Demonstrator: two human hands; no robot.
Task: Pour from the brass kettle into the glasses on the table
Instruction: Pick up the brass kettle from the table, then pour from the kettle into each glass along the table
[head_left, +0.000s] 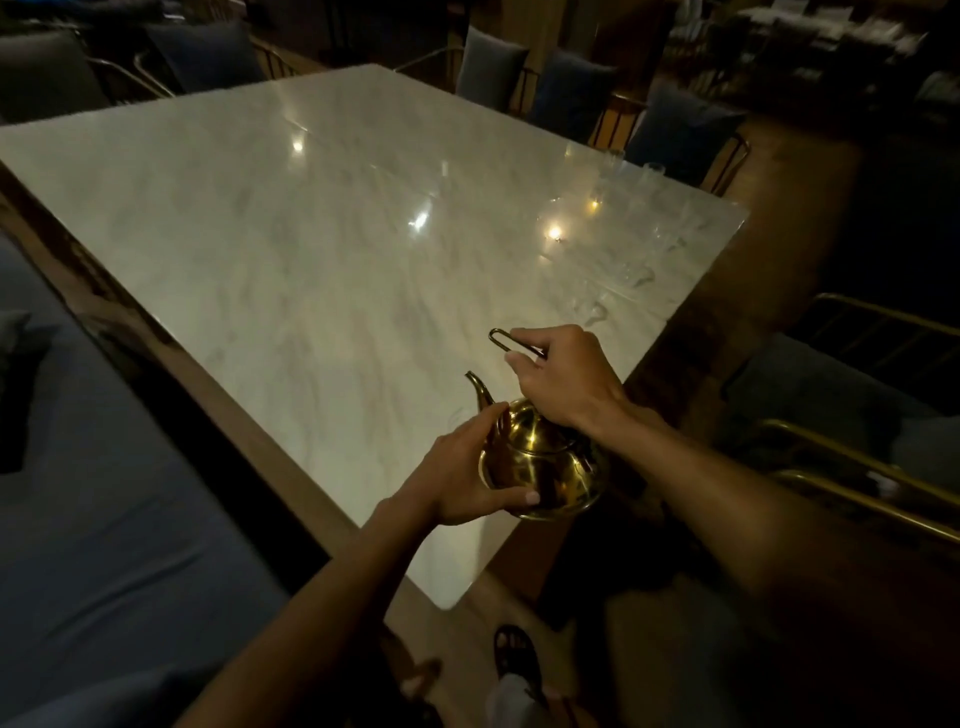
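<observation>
Brass kettle (540, 467) sitting lower center over the near table (311, 234) corner. Left hand (462, 478) cupping its body, right hand (561, 384) gripping the wire handle (501, 336). Glasses (634, 228) standing right of center, blurry.

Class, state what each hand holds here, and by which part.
Both hold the brass kettle: right hand grips its wire handle, left hand cups its body.

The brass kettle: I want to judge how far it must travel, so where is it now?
In the head view, the brass kettle is held over the marble table's near right corner by both hands, well short of the glasses along the right edge.
</observation>
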